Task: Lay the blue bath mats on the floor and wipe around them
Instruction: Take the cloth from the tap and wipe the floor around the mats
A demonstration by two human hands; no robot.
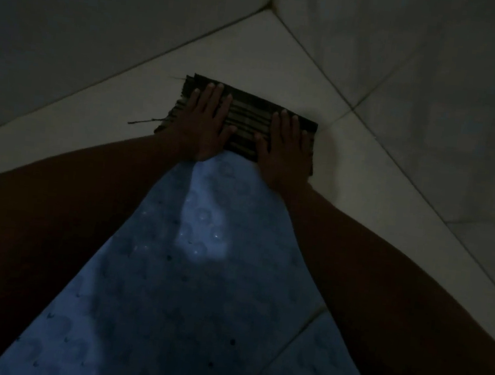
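A blue bath mat (187, 273) with a faint embossed pattern lies flat on the white tiled floor, running from the bottom of the view up between my arms. A second blue mat (321, 368) shows at the lower right. Just past the first mat's far end lies a dark striped cloth (248, 116), folded into a rectangle with frayed threads at its left edge. My left hand (204, 120) presses flat on the cloth's left part, fingers straight. My right hand (285, 142) presses flat on its right part, fingers spread. The light is very dim.
Tiled walls (89, 21) meet in a corner just beyond the cloth, closing the floor (99, 127) in on the left and right. Bare floor strips run along both sides of the mat. Toes show at the bottom edge.
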